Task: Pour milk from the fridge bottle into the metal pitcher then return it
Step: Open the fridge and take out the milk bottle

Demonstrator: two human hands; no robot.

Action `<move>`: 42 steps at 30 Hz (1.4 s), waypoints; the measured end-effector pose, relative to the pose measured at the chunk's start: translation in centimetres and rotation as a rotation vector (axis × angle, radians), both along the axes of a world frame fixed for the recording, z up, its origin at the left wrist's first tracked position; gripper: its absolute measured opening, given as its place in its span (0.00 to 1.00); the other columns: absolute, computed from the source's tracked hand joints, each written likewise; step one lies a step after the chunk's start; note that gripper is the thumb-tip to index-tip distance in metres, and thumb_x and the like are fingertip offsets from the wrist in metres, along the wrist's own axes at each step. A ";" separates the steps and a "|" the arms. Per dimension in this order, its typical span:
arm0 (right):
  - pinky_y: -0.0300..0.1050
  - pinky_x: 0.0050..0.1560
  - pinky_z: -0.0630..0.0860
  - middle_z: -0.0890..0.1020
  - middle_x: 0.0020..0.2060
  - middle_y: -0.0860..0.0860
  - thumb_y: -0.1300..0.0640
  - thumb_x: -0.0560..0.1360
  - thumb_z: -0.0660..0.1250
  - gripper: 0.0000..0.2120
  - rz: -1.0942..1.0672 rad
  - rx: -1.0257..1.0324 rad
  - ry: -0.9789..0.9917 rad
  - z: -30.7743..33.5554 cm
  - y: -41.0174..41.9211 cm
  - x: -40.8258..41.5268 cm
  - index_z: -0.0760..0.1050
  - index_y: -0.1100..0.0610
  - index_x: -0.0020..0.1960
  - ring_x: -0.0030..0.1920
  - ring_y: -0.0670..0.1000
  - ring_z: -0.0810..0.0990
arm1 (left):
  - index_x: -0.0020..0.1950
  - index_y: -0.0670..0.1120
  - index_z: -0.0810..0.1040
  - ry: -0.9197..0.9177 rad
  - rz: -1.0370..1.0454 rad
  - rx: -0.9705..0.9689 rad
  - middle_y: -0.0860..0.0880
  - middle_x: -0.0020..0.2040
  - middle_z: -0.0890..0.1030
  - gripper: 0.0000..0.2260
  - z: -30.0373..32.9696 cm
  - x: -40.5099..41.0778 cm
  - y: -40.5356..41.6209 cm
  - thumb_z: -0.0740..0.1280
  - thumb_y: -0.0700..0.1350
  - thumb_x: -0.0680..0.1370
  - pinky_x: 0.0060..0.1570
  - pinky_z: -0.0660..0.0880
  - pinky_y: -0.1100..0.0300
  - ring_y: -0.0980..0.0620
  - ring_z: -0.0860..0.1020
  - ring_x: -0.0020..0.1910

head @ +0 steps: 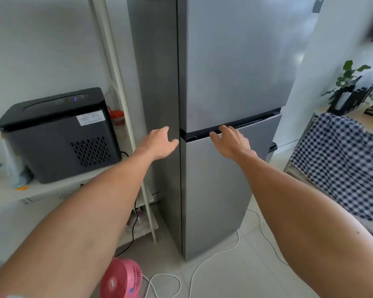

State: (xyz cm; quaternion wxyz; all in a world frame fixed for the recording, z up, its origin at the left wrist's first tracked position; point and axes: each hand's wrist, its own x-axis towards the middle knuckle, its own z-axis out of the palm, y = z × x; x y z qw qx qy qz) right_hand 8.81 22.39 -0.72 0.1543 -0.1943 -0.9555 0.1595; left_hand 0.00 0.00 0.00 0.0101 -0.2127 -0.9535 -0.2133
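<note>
Standing upright before me, the fridge (235, 82) is a tall brushed-steel slab, smooth and matte, both doors closed. My right hand (230, 143) curls its fingers (223, 129) into the dark handle groove atop the lower door. My left hand (159, 144) hovers by the fridge's side, fingers loosely spread, holding nothing.
</note>
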 end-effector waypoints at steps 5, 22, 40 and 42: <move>0.53 0.50 0.69 0.75 0.65 0.54 0.38 0.83 0.51 0.27 0.030 -0.076 -0.020 -2.0 0.2 -3.0 0.73 0.57 0.67 0.67 0.57 0.70 | 0.81 0.46 0.62 -0.079 0.032 0.125 0.43 0.71 0.76 0.33 -3.2 -2.2 1.3 0.63 0.60 0.80 0.64 0.75 0.46 0.40 0.76 0.67; 0.53 0.59 0.68 0.76 0.49 0.49 0.29 0.80 0.49 0.27 0.068 -0.306 0.110 -6.1 3.1 -8.7 0.67 0.47 0.35 0.65 0.52 0.67 | 0.70 0.48 0.75 -0.177 -0.039 0.614 0.50 0.63 0.83 0.22 -11.1 -4.6 6.8 0.73 0.53 0.79 0.61 0.74 0.58 0.51 0.80 0.61; 0.47 0.34 0.69 0.77 0.34 0.53 0.27 0.69 0.67 0.35 -0.187 -0.488 0.163 -3.7 2.7 -2.5 0.70 0.60 0.30 0.38 0.55 0.76 | 0.49 0.52 0.77 -0.229 -0.031 0.736 0.49 0.46 0.83 0.13 -11.4 0.9 5.4 0.66 0.61 0.80 0.42 0.84 0.50 0.45 0.85 0.44; 0.46 0.30 0.65 0.72 0.30 0.51 0.31 0.68 0.71 0.32 -0.230 -0.501 0.139 -2.9 3.1 -0.6 0.66 0.58 0.29 0.32 0.52 0.71 | 0.55 0.50 0.78 -0.203 -0.046 0.625 0.49 0.52 0.83 0.07 -11.6 1.3 5.5 0.66 0.53 0.81 0.44 0.79 0.58 0.49 0.83 0.48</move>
